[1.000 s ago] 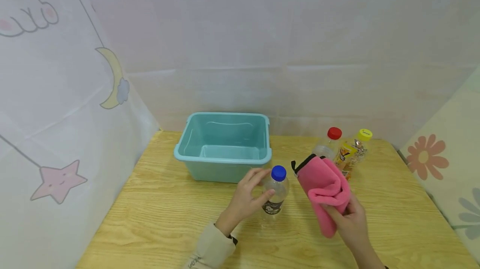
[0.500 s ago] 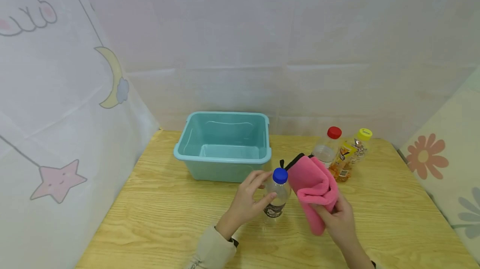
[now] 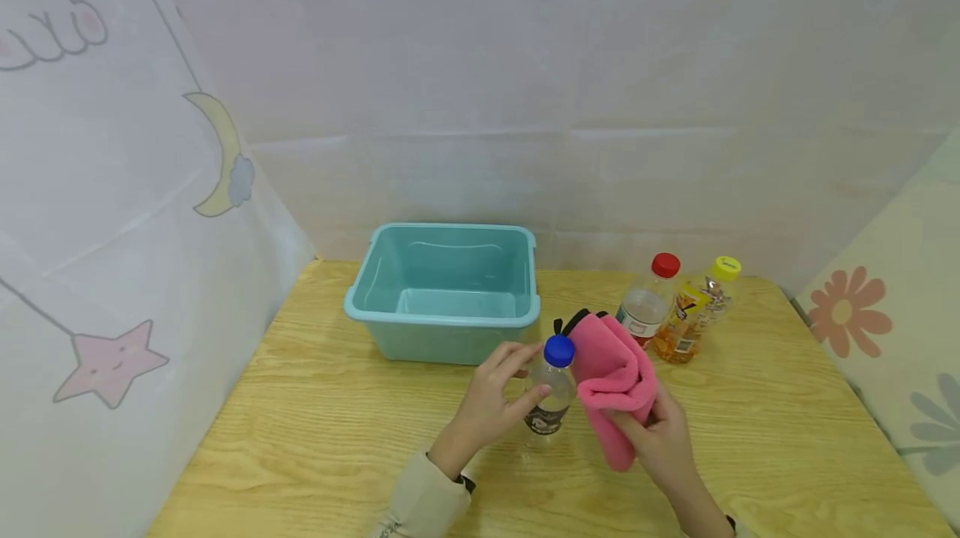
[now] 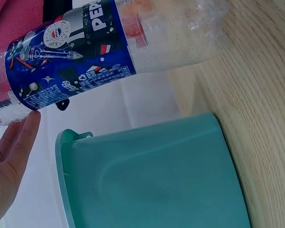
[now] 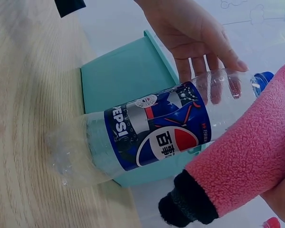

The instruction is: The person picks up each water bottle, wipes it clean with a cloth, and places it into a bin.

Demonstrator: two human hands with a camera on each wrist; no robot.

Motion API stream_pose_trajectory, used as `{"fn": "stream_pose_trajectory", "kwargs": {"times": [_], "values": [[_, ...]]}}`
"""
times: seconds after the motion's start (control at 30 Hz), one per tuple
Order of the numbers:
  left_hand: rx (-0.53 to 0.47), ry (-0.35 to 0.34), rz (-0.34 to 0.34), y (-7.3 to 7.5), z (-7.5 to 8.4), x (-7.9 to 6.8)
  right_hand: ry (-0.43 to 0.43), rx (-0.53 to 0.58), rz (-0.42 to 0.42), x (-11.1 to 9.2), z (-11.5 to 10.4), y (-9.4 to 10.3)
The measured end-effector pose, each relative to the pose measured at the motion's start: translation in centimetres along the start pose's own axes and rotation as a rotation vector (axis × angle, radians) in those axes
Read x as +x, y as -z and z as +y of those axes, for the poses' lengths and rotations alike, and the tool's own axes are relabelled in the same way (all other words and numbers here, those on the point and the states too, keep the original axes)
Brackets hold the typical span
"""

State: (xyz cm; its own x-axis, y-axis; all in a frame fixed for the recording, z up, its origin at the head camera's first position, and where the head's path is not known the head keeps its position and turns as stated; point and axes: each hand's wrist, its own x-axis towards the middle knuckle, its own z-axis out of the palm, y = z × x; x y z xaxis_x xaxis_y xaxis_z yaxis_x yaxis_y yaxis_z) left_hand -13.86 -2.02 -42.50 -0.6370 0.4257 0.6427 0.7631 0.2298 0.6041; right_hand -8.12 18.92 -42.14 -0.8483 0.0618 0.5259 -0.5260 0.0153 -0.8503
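Note:
A clear plastic Pepsi bottle (image 3: 546, 419) with a blue cap stands upright on the wooden table. Around its upper part, my left hand (image 3: 487, 396) holds it, thumb on the near side and fingers behind. The dark blue label (image 5: 156, 126) shows in the right wrist view. My right hand (image 3: 660, 442) grips a folded pink fleecy cloth (image 3: 611, 375) with black trim, close beside the bottle's cap and shoulder. From the right wrist camera, the cloth (image 5: 247, 147) overlaps the bottle near the cap, and most of the right hand is hidden behind it.
Behind the left hand sits a teal plastic basin (image 3: 442, 321), nothing inside it. Toward the back right stand a red-capped bottle (image 3: 641, 309) and a yellow-capped bottle (image 3: 686, 321) with an orange label. Printed white sheeting (image 3: 450, 104) hangs around the table.
My right hand has brought the pink cloth leftward, up to the blue-capped bottle, uncovering more of the two bottles behind. The left hand has kept its hold on the bottle.

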Motion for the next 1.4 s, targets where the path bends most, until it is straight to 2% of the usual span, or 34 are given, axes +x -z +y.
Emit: {"fn": "stream_pose_trajectory", "kwargs": {"times": [0.27,0.57,0.77,1.0,1.23,1.4], "values": [[-0.005,-0.032,0.025,-0.1,-0.3,-0.1,-0.049,-0.025,-0.017,-0.2,0.4,-0.2],[-0.013,-0.027,0.032,-0.1,-0.3,-0.1,-0.130,-0.071,0.004,-0.6,1.0,-0.5],[-0.009,-0.037,0.039,-0.2,-0.3,-0.2,-0.186,-0.053,0.002,-1.2,1.7,-0.6],[-0.012,-0.034,0.037,-0.3,-0.3,-0.2,-0.204,-0.007,0.008,-1.8,2.5,-0.7],[-0.012,-0.032,0.045,-0.3,-0.4,-0.3,-0.302,-0.046,0.004,-2.2,3.0,-0.7],[-0.021,-0.017,0.045,-0.4,-0.4,-0.3,-0.288,-0.026,-0.016,-2.6,3.7,-0.8]]}}
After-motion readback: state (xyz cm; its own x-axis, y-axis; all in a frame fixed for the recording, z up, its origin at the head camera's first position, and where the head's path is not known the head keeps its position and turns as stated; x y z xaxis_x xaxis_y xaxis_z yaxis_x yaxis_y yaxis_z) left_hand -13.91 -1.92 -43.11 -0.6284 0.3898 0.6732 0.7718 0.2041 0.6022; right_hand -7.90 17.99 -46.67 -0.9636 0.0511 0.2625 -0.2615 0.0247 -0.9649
